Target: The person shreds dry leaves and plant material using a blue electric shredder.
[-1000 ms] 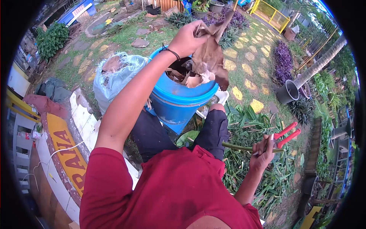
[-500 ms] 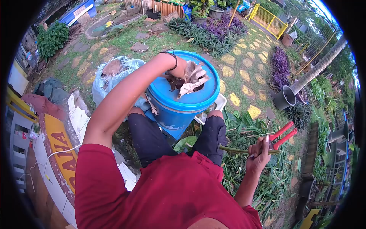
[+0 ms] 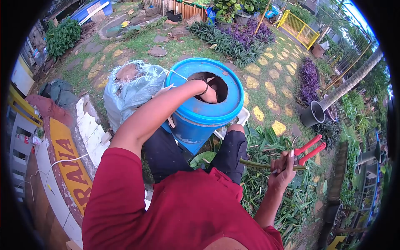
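Note:
My left hand [image 3: 210, 95] reaches down through the round hole in the lid of a blue bucket [image 3: 193, 134], between my knees. Its fingertips are hidden inside the opening. A little brownish dry material shows at the hole's far edge. On the other side, my right hand [image 3: 283, 170] is closed around pruning shears [image 3: 312, 154] with red handles, and around a cut green stem [image 3: 257, 164] that points towards my knee. Both are held above the cut leaves.
Beside the bucket stands a pale woven sack [image 3: 118, 100] with dry brown material at its mouth. Cut green leaves [image 3: 287, 200] cover the ground at right. A grey pot [image 3: 311, 115] stands by a leaning trunk. Stepping stones [image 3: 270, 88] cross the grass.
My left hand has pushed down into the bucket's hole, and the crumpled dry leaves it held above the lid have gone from view. My right hand keeps the shears and stem.

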A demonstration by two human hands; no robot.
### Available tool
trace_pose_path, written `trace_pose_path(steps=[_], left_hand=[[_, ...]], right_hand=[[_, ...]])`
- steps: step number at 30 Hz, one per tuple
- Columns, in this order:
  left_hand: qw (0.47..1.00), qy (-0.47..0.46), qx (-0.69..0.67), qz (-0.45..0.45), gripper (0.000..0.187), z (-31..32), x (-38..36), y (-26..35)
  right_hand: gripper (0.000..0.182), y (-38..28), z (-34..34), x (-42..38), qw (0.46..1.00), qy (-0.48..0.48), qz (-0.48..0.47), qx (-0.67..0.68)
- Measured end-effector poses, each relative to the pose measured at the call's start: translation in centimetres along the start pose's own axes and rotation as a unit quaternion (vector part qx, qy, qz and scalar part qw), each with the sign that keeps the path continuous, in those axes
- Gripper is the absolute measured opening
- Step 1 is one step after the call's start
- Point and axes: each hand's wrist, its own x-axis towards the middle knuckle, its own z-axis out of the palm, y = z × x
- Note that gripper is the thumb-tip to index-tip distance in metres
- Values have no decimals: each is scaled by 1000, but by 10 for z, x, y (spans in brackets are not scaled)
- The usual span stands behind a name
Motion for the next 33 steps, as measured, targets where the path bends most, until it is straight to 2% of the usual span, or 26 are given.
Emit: trace_pose_path(steps=[1,2,4,8,10,12,14,16,18,22,24,25,30,32,33], left_hand=[[972,-77,-219,-33,52,-5,-2,-2],[968,-89,-232,-34,56,-16,12,-10],[961,-12,-251,116,57,-51,-19,-14],[940,217,-211,155,50,-105,-118,-35],[936,294,-156,117,56,-103,-158,-55],[940,318,-120,29,56,-86,-187,-82],[967,226,-80,-90,55,-65,-207,-97],[962,227,-115,-94,65,-19,-213,-107],[972,143,-148,-116,51,15,-205,-109],[978,140,-124,-93,44,60,-174,-113],[964,157,-209,-42,36,64,-162,-110],[962,171,-213,-18,29,65,-161,-109],[960,199,-197,11,25,23,-184,-104],[936,255,-242,-3,22,-7,-197,-89],[924,289,-250,30,21,-20,-199,-87]], right_hand=[[27,-2,-3,-1,1000,-1,-1,1],[27,-6,-6,-1,1000,1,-8,-1],[26,-4,-18,2,1000,5,-8,0],[25,-2,-26,8,999,16,5,30],[26,-1,-26,9,999,42,5,23],[27,3,-30,13,999,31,-4,30],[27,6,-31,18,999,37,19,33],[28,7,-27,20,999,22,32,24],[28,10,-21,23,998,32,40,23],[27,13,-4,25,998,17,58,22],[28,11,4,25,999,-12,51,-7],[29,9,6,25,999,-9,52,-15],[28,12,-1,25,998,10,52,-25],[28,15,-4,26,998,24,48,-22],[28,16,-5,26,998,33,59,-16]])
